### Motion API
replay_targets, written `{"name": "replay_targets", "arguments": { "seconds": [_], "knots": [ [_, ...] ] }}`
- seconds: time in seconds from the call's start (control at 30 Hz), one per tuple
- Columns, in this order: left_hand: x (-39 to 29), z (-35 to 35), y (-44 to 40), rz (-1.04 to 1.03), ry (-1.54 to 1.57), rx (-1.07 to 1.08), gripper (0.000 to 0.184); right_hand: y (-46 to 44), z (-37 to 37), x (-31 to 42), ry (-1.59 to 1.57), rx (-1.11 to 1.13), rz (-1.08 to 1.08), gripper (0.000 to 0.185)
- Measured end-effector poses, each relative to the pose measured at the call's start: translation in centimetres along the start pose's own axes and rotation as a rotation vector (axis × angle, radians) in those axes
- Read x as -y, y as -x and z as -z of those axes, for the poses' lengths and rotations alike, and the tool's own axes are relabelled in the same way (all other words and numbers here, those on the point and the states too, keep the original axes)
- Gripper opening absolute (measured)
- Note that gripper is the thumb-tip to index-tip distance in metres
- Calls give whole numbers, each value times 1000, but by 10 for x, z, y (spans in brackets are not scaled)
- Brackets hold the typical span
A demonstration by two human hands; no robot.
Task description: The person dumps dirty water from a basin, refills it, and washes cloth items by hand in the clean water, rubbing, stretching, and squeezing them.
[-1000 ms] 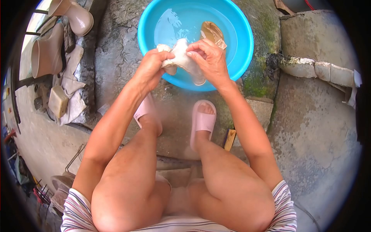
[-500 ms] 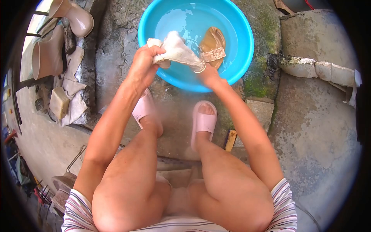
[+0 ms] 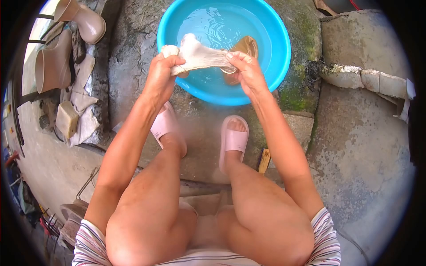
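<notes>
A wet white sock (image 3: 197,55) is stretched sideways over the near part of a blue basin (image 3: 284,66) of water. My left hand (image 3: 160,73) is closed around the bunched left end of the sock. At the other end, my right hand (image 3: 248,73) pinches the sock's opening between thumb and fingers. Behind that hand, a tan cloth piece (image 3: 247,44), perhaps another sock, lies in the water, partly hidden by the white sock and my right hand.
On the left, a bar of soap (image 3: 66,119) rests by damp cloths (image 3: 86,126) near two beige rubber boots (image 3: 54,62). A pink slipper (image 3: 235,139) is on each foot. A pale pipe (image 3: 372,80) runs along the right, and a wood piece (image 3: 264,161) lies by my right foot.
My right hand has come up from the water by the tan cloth and now grips the sock's right end. The sock is pulled straighter. Ripples show in the water.
</notes>
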State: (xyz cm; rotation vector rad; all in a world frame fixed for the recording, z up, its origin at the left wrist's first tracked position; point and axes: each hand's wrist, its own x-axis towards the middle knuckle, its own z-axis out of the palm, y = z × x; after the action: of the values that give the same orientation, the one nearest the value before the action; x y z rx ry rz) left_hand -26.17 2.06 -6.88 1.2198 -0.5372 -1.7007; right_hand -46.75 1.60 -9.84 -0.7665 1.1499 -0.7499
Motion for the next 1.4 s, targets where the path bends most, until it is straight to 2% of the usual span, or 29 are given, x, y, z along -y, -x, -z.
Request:
{"name": "replay_targets", "arguments": {
  "seconds": [0.07, 0.1, 0.17, 0.27, 0.4, 0.6, 0.67, 0.77, 0.83, 0.97, 1.03, 1.1, 1.13, 1.2, 1.23, 1.3, 1.33, 1.4],
  "knots": [
    [4, 3, -2, 15, 32, -7, 22, -2, 1, 2, -344, -120, 62, 23],
    [4, 0, -2, 13, 34, -3, 22, -2, 4, 3, -342, -123, 66, 23],
    [3, -5, 2, 135, 111, -2, 30, -3, 9, 6, -509, -61, 92, 23],
    [2, -7, 3, 250, 229, 7, 41, -3, 14, 8, -512, -76, 100, 25],
    [8, -1, -2, 264, 228, 44, 45, 1, 17, 13, -440, -81, 141, 26],
    [7, -12, 4, 66, 63, 64, 55, 6, 14, 23, -467, -15, 163, 27],
    [13, -13, 5, -11, -80, 139, 59, 10, 11, 30, -490, -20, 127, 27],
    [16, -21, 10, -40, -152, 192, 60, 7, 7, 29, -300, -102, 98, 22],
    [19, -23, 11, -30, -146, 183, 57, 1, 14, 21, -331, -92, 132, 21],
    [25, -19, 7, 98, -45, 185, 51, 0, 17, 13, -495, -48, 268, 21],
    [24, -19, 7, 164, -9, 217, 49, 1, 19, 14, -537, -15, 262, 23],
    [16, -22, 9, 397, 104, 156, 46, 4, 17, 17, -579, 18, 255, 25],
    [16, -22, 7, 397, 105, 154, 46, 5, 17, 19, -604, 28, 247, 26],
    [16, -23, 1, 325, -40, 127, 61, 11, 9, 28, -628, 40, 236, 27],
    [17, -25, 0, 325, -39, 125, 61, 14, 3, 31, -643, 114, 211, 27],
    [17, -37, 2, 42, -331, -175, 74, 18, -6, 36, -660, 190, 183, 28],
    [14, -39, 4, 43, -331, -177, 74, 19, -9, 37, -630, 208, 161, 26],
    [9, -43, 9, -262, -627, -94, 84, 22, -16, 39, -600, 226, 138, 25]
  ]
}}
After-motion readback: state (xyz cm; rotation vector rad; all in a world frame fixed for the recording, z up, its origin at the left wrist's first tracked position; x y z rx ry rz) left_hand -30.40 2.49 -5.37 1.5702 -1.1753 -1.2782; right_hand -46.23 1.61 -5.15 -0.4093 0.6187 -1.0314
